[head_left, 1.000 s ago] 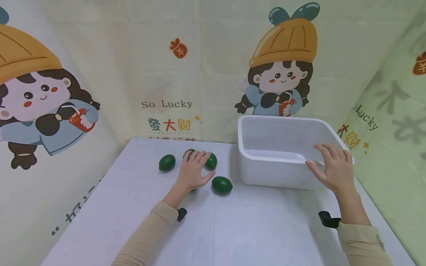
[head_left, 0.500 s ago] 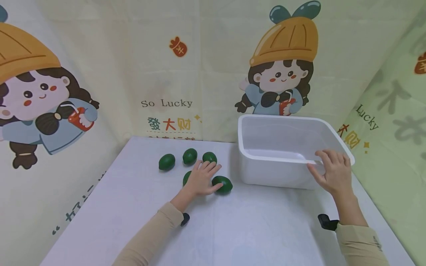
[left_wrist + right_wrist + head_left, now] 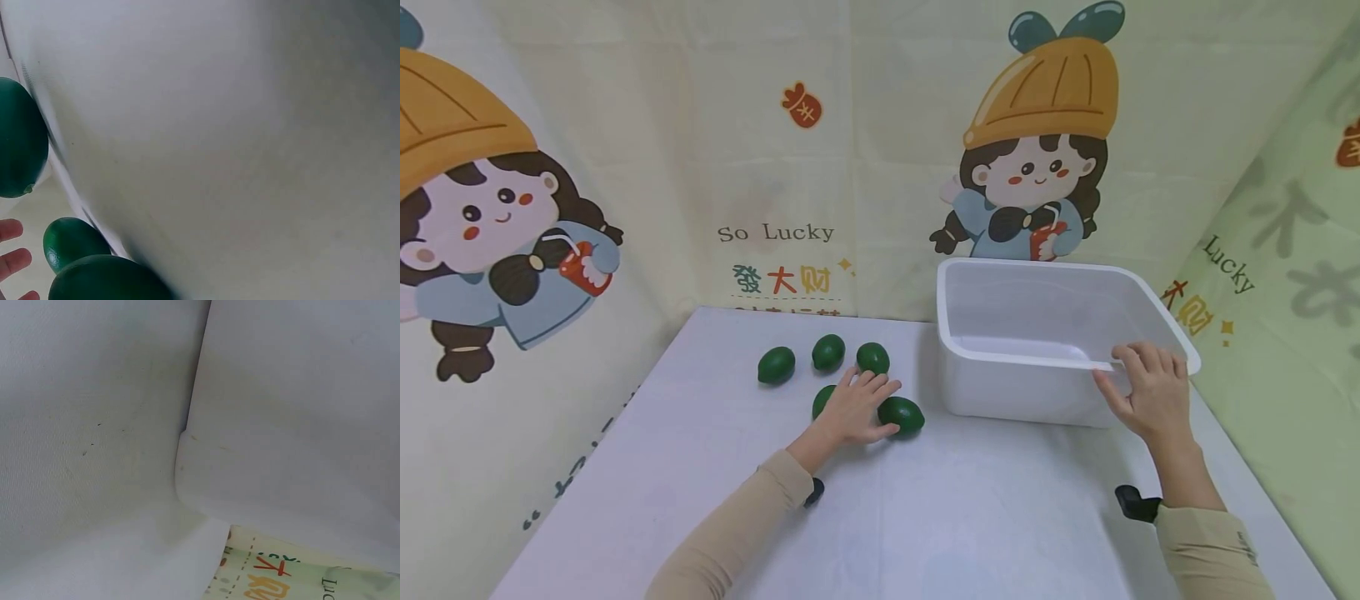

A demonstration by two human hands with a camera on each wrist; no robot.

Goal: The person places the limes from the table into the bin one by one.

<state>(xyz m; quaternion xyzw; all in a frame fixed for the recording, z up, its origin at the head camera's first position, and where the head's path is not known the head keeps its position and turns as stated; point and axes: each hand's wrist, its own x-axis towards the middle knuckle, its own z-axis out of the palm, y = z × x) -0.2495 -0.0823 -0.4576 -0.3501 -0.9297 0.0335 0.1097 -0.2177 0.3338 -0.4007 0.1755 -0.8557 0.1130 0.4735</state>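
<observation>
Several green limes lie on the white table. My left hand [image 3: 853,412] reaches over them with its fingers spread, thumb and fingertips at the left end of the nearest lime [image 3: 904,417]. Another lime [image 3: 822,402] is partly covered by this hand, and one more lime [image 3: 873,357] sits just beyond its fingers. In the left wrist view, fingertips [image 3: 14,261] show beside a lime [image 3: 74,242]. My right hand [image 3: 1150,396] holds the near right rim of a white plastic bin [image 3: 1015,387], thumb outside and fingers over the edge. The right wrist view shows the bin's wall [image 3: 281,456], not the hand.
Two limes, a left one [image 3: 776,365] and a back one [image 3: 828,353], lie farther off. A printed cloth [image 3: 895,192] hangs behind and at both sides. The bin stands at the table's back right, close to the cloth.
My left hand has moved right and nearer, from over the back limes to the nearest lime. My right hand has lowered slightly at the bin's rim. Limes and bin have stayed in place.
</observation>
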